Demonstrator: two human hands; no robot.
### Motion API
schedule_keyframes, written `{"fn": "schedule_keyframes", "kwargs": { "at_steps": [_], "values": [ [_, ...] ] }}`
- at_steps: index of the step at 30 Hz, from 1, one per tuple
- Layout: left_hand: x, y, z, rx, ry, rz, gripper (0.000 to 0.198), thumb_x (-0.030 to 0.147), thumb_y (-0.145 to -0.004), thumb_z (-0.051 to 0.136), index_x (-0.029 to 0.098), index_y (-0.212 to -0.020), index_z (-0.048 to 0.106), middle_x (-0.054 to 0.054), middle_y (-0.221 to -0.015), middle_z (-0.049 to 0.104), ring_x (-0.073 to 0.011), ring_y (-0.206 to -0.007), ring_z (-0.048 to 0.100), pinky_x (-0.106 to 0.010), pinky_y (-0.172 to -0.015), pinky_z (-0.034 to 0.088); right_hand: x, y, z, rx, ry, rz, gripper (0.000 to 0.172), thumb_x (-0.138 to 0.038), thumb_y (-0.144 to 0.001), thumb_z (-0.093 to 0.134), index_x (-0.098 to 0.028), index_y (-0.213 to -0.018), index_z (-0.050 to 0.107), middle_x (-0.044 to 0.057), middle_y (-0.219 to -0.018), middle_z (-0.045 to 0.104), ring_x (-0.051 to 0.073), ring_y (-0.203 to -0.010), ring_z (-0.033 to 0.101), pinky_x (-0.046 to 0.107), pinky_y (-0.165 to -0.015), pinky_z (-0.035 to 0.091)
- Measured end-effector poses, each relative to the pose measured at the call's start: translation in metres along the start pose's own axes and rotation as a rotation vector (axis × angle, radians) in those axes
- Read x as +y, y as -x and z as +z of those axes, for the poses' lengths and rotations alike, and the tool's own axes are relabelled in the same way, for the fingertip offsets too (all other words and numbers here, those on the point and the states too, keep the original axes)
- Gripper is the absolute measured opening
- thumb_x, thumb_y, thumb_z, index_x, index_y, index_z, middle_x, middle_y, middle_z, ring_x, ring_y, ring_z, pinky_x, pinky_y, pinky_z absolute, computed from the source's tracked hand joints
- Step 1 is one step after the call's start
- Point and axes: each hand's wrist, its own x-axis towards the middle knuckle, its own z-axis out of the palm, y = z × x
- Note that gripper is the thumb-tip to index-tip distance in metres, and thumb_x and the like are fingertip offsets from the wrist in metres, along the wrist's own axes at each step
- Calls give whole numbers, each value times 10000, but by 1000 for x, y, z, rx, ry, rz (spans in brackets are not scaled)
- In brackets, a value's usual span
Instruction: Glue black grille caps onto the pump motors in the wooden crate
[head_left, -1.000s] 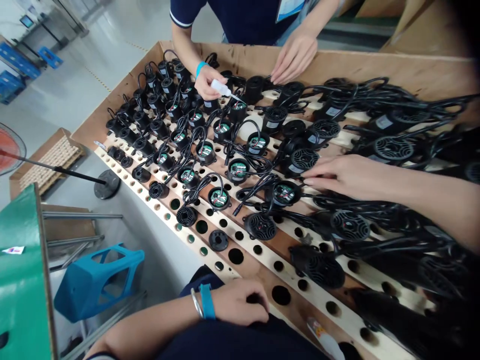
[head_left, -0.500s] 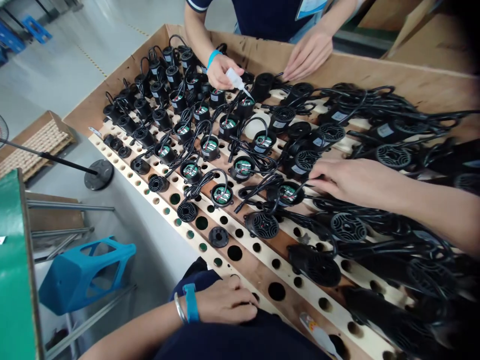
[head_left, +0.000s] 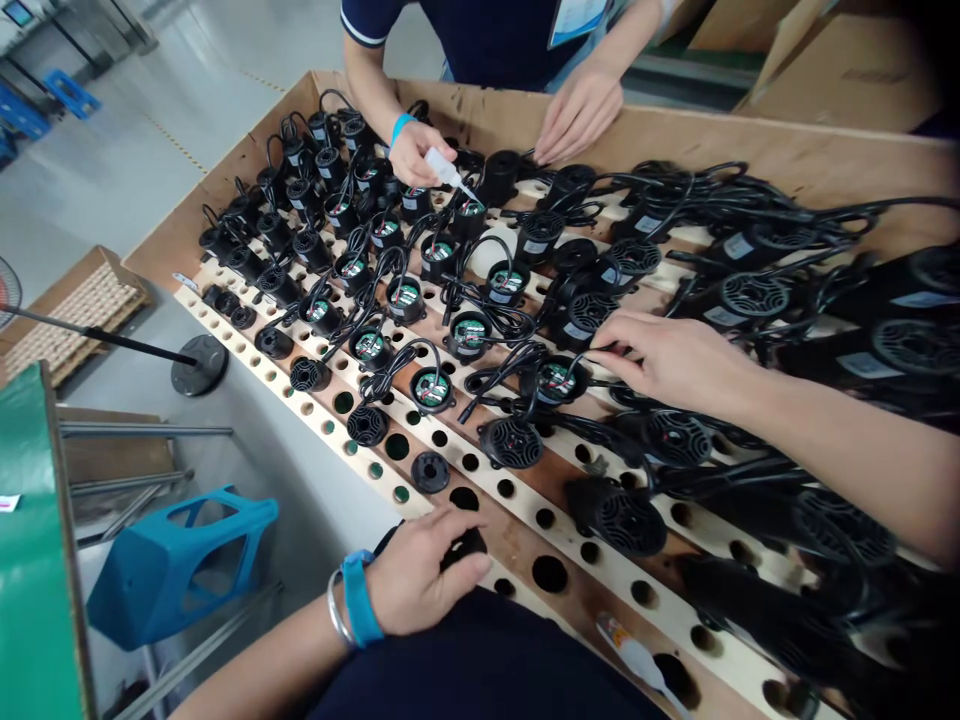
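My right hand (head_left: 660, 355) reaches in from the right, thumb and fingertips pinched on a thin black cable (head_left: 580, 362). That cable rises from an open black round housing (head_left: 556, 382) showing a green circuit board and small wires. My left hand (head_left: 424, 570), wearing a blue wristband and a silver bangle, rests at the near board edge with thumb and index finger apart. A dark patch shows between them; whether it is a part or a hole is unclear. Nearest to it are a black round cap (head_left: 430, 472) and a slotted black cap (head_left: 367, 426).
Across from me, a co-worker's hand (head_left: 420, 155) tips a white bottle (head_left: 444, 168) into a housing. Several housings with coiled cables crowd the holed wooden rack (head_left: 525, 540). A clear nozzle bottle (head_left: 630, 650) lies near me. A blue stool (head_left: 180, 570) stands at left.
My left hand has shifted left and up, its thumb and index finger spreading apart. My right hand keeps its pinch on the cable. The camera view has shifted slightly.
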Motion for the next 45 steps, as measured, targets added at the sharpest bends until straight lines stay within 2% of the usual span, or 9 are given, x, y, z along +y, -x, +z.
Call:
{"fn": "schedule_keyframes", "kwargs": {
  "at_steps": [6, 10, 14, 18, 21, 24, 30, 36, 45],
  "values": [
    [43, -19, -24, 71, 60, 166, 545, 363, -868, 536, 186, -1371, 423, -122, -1184, 481, -185, -1041, 533, -339, -965, 473, -5, 0, 5, 50, 9, 27, 236, -397, -853, 433, -189, -794, 527, 61, -830, 605, 162, -625, 556, 280, -540, 408],
    [56, -47, -12, 218, 101, 222, 690, 398, -771, 658, 108, -1352, 425, -149, -1194, 502, -225, -1109, 526, -364, -1006, 456, -5, 2, 9, 93, 30, 27, 239, -400, -857, 431, -189, -792, 524, 60, -815, 600, 167, -612, 546, 277, -516, 384],
    [65, -81, 6, 316, 196, 225, 552, 405, -694, 731, 130, -1148, 580, -100, -1045, 575, -199, -966, 582, -353, -924, 500, -5, 2, 10, 88, 17, 39, 216, -383, -858, 445, -187, -812, 525, 60, -817, 594, 184, -647, 569, 277, -524, 383],
    [75, -113, 11, 433, -136, 193, 519, 446, -706, 723, 165, -1118, 581, -93, -1062, 556, -239, -1028, 531, -416, -954, 457, -5, 3, 9, 75, 14, 36, 198, -364, -872, 452, -184, -824, 520, 62, -831, 581, 195, -684, 575, 281, -547, 379],
    [81, -135, 8, 435, -415, 145, 521, 465, -751, 666, 156, -1155, 550, -110, -1105, 540, -277, -1055, 498, -465, -944, 444, -3, 3, 10, 76, 0, 21, 200, -353, -887, 434, -184, -822, 519, 62, -837, 578, 182, -676, 565, 272, -542, 366],
    [84, -152, 4, 422, -545, 132, 477, 392, -774, 635, 132, -1159, 530, -126, -1106, 533, -279, -1046, 490, -448, -935, 447, -1, 2, 11, 79, -14, 13, 207, -351, -888, 423, -186, -815, 523, 57, -838, 581, 169, -664, 563, 262, -533, 353],
    [77, -163, -7, 418, -676, 88, 477, 261, -739, 624, 150, -1192, 527, -129, -1116, 542, -292, -1062, 480, -451, -939, 434, 0, 0, 11, 105, -10, -6, 216, -341, -887, 417, -184, -814, 545, 49, -829, 587, 157, -642, 544, 256, -536, 327],
    [68, -170, -9, 455, -683, 62, 467, 295, -718, 675, 123, -1128, 534, -130, -1117, 566, -285, -1084, 487, -452, -955, 419, 0, 0, 10, 118, -31, -18, 201, -315, -888, 431, -178, -806, 553, 46, -846, 592, 154, -666, 545, 253, -539, 314],
    [73, -179, -4, 459, -683, -5, 436, 329, -705, 704, 118, -1065, 578, -130, -1064, 578, -280, -1044, 501, -435, -936, 430, 6, 0, 17, 166, -23, -63, 224, -318, -895, 409, -174, -789, 545, 41, -811, 565, 148, -634, 527, 259, -528, 302]
  ]
}}
